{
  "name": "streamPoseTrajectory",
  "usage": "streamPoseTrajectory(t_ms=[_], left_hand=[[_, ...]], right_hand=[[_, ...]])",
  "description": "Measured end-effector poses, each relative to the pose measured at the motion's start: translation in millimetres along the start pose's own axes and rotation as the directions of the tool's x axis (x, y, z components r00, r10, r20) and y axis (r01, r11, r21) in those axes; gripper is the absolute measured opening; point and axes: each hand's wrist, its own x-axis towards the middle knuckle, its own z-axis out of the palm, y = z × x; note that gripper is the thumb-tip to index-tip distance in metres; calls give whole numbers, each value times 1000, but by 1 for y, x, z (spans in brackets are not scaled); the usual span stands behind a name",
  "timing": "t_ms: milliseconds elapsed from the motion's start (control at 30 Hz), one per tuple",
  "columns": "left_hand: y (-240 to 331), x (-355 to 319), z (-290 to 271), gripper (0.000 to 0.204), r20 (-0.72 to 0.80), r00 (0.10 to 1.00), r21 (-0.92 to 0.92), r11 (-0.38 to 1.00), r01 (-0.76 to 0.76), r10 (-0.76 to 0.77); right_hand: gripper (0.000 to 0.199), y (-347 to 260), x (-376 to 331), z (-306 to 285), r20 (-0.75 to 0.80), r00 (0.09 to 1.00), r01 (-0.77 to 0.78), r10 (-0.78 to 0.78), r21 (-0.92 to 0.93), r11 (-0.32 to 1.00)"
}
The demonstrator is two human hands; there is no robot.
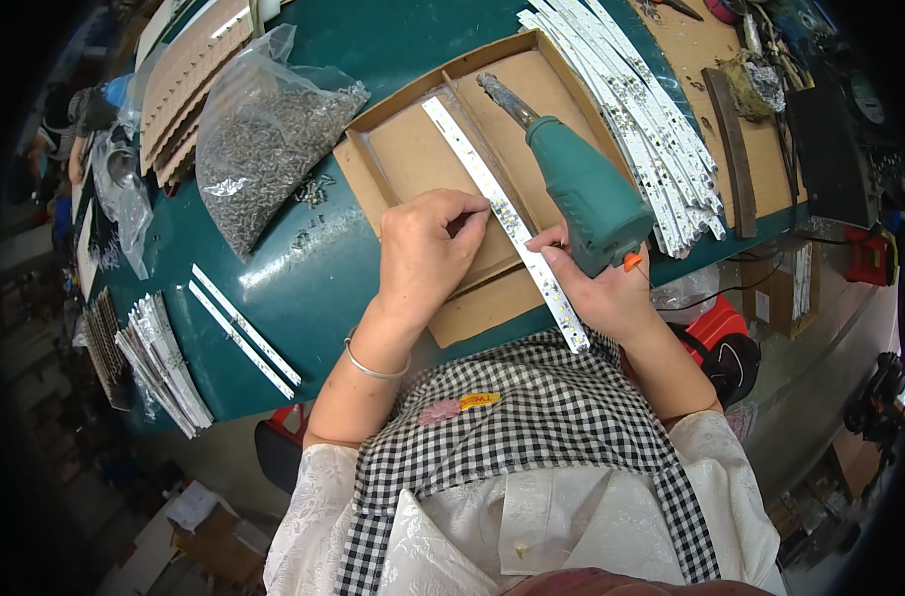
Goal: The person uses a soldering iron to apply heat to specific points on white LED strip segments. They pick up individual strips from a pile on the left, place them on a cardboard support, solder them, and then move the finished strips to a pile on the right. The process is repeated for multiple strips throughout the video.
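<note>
A long white LED strip (517, 230) lies slantwise over a shallow cardboard box (398, 129). My left hand (428, 248) is closed in a pinch, its fingertips at the strip's left edge; whatever they hold is too small or hidden. My right hand (611, 293) grips the strip's lower part between thumb and forefinger. Across that same hand lies a green corded power tool (592, 194) with an orange switch, its metal tip pointing up and left over the box. The remaining right fingers are hidden behind the tool, so their hold on it cannot be told.
Left of the box stands a clear plastic bag (264, 149) of small metal screws, some spilled beside it. Two loose strips (244, 333) and a bundle (164, 363) lie farther left. Many strips (641, 119) are piled at the right, beside a dark bar (731, 149). Cardboard sheets (199, 74) stand back left.
</note>
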Motion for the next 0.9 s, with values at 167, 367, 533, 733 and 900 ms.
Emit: streamPoseTrajectory(t_ms=[167, 367, 533, 733, 900], left_hand=[[0, 1, 0, 6, 9, 1000, 9, 1000, -3, 3], [0, 1, -1, 8, 41, 998, 5, 999, 40, -40], [0, 1, -2, 8, 50, 998, 25, 999, 23, -24], [-3, -1, 1, 10, 49, 997, 73, 996, -59, 55], [-3, -5, 7, 10, 80, 963, 261, 927, -269, 257]], right_hand=[[20, 5, 1, -3, 26, 999, 29, -28, -38, 999], [19, 4, 1, -1, 10, 1000, 10, -10, -13, 1000], [19, 4, 1, -3, 29, 999, 35, -34, -35, 999], [19, 3, 1, 0, 4, 999, 33, -33, 17, 999], [15, 2, 2, 0, 8, 999, 34, -34, 3, 999]])
